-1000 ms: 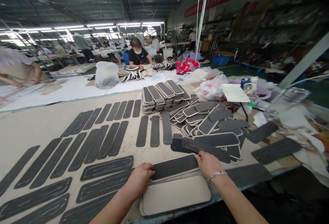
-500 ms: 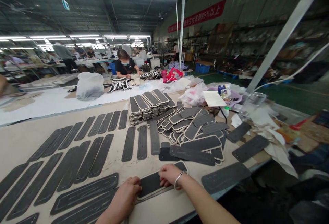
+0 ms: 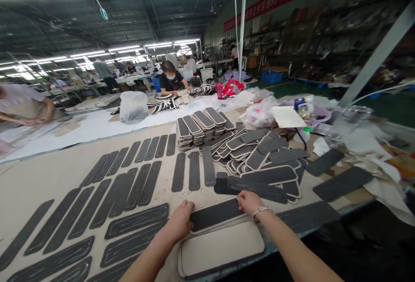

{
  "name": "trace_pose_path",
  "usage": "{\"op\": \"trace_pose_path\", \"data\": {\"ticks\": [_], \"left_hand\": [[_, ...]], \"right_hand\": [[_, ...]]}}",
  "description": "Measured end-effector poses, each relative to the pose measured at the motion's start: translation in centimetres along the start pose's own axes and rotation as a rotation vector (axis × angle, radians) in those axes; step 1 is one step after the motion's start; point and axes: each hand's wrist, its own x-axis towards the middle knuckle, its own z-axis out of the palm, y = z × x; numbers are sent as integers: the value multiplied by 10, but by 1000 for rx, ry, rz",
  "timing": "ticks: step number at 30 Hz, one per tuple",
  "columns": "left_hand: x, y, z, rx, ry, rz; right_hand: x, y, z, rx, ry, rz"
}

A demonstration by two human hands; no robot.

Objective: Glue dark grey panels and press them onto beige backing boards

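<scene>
A long dark grey panel with a pale rim and rounded corners [image 3: 215, 215] lies between my hands near the table's front edge. My left hand [image 3: 181, 219] grips its left end, fingers bent over the corner. At the opposite end, my right hand [image 3: 249, 202], with a bangle on the wrist, pinches the edge with curled fingers. Just in front lie overlapping beige panels [image 3: 223, 247], pale side up. Behind my right hand a dark strip [image 3: 256, 188] with glossy marks rests against a loose heap of rimmed panels [image 3: 269, 174].
Rows of dark strips [image 3: 131, 187] cover the table's left side. Neat stacks of rimmed panels [image 3: 202, 124] stand farther back, near a plastic bag [image 3: 132, 107]. A co-worker [image 3: 170, 79] sits across the table; another person [image 3: 26, 102] works at left. A metal post [image 3: 379, 53] rises at right.
The view has swung left. My right hand has shifted from the panel's middle to its right end, and my hands are farther apart. Beige panels now show in front of them.
</scene>
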Motion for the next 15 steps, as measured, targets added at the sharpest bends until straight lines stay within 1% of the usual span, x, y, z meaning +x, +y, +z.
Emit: {"op": "trace_pose_path", "data": {"ticks": [6, 9, 11, 13, 15], "left_hand": [[17, 1, -2, 39, -44, -25], [24, -2, -5, 54, -30, -19], [24, -3, -8, 34, -3, 5], [18, -4, -14, -124, 32, 41], [6, -1, -22, -424, 55, 89]], "right_hand": [[-13, -9, 0, -93, 152, -74], [-16, -10, 1, -61, 204, -103], [-22, -7, -1, -6, 242, -139], [-31, -2, -8, 75, 298, -197], [-43, 5, -19, 171, 383, -255]]}}
